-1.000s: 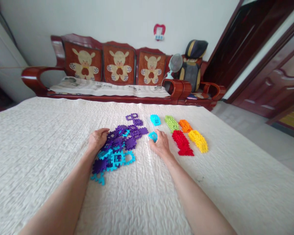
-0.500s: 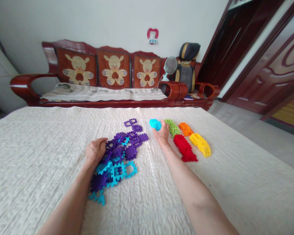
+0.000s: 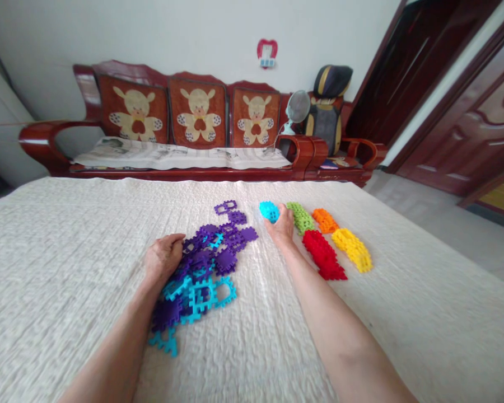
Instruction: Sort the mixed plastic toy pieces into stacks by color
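Note:
Loose purple toothed plastic building pieces (image 3: 225, 261) lie in a heap left of centre, mixed with light blue ones (image 3: 203, 295). At the heap's left edge is my left hand (image 3: 163, 257), its fingers curled inward; whether a piece is between them is hidden. My right hand (image 3: 282, 226) is closed around the near right side of a stack of light blue pieces (image 3: 269, 211) that stands on the cloth. Right of that hand are stacks sorted by colour: green (image 3: 301, 218), orange (image 3: 325, 220), red (image 3: 322, 254) and yellow (image 3: 353, 249).
A cream quilted cloth (image 3: 88, 235) covers the table. Behind its far edge stands a red wooden sofa (image 3: 46, 140) with bear cushions. A small fan (image 3: 297, 106) and a padded chair (image 3: 325, 126) are at the back right, near dark red doors (image 3: 466, 117).
The view has shifted slightly. Both hands keep nearly the same places, the left by the purple heap and the right at the light blue stack.

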Motion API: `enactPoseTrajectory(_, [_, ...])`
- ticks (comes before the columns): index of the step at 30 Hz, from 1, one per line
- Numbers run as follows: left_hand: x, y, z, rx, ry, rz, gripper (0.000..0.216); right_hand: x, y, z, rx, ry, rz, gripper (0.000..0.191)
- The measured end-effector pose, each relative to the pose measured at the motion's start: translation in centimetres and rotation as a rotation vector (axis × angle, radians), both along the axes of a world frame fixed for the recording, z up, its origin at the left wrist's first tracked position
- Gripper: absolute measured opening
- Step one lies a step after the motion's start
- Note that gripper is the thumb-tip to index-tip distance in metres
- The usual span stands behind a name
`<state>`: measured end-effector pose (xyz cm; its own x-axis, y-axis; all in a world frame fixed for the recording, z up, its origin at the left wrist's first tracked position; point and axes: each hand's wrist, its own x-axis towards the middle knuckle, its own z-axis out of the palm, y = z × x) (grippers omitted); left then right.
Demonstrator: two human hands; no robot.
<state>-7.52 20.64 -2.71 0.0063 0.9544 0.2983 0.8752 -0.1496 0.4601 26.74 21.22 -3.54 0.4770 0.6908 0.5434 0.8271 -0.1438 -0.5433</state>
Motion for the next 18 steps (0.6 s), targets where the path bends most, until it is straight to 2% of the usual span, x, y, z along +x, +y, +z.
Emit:
enactPoseTrajectory(3, [0.0,0.0,-0.1,0.021,-0.011,-0.006,0.034,-0.4,-0.4,0.5,0.068,-0.03,0.017,0.064])
enactPoseTrajectory(5, [0.0,-0.1,0.0,0.022,-0.02,-0.015,0.034,-1.3,-0.6,1.0,0.152,-0.058,0.13,0.054])
enactPoseTrajectory(7, [0.1,-0.1,0.1,0.02,-0.026,-0.022,0.034,-2.8,-0.9,1.5,0.186,-0.067,0.346,0.035])
enactPoseTrajectory(9, [0.2,-0.2,0.2,0.021,-0.03,-0.02,0.033,-4.9,-1.2,1.8,0.154,-0.068,0.598,0.019])
enactPoseTrajectory(12, [0.2,-0.2,0.1,0.033,-0.041,-0.046,0.032,-8.0,-1.8,2.1,0.065,-0.128,0.869,0.013])
enactPoseTrajectory(14, [0.2,-0.1,-0.1,0.049,-0.057,-0.088,0.032,-9.4,-2.2,2.1,-0.009,-0.218,0.932,0.017])
enactPoseTrajectory(18, [0.3,0.1,-0.5,0.081,-0.065,-0.151,0.031,-10.3,-2.7,1.8,-0.147,-0.372,0.905,0.031])
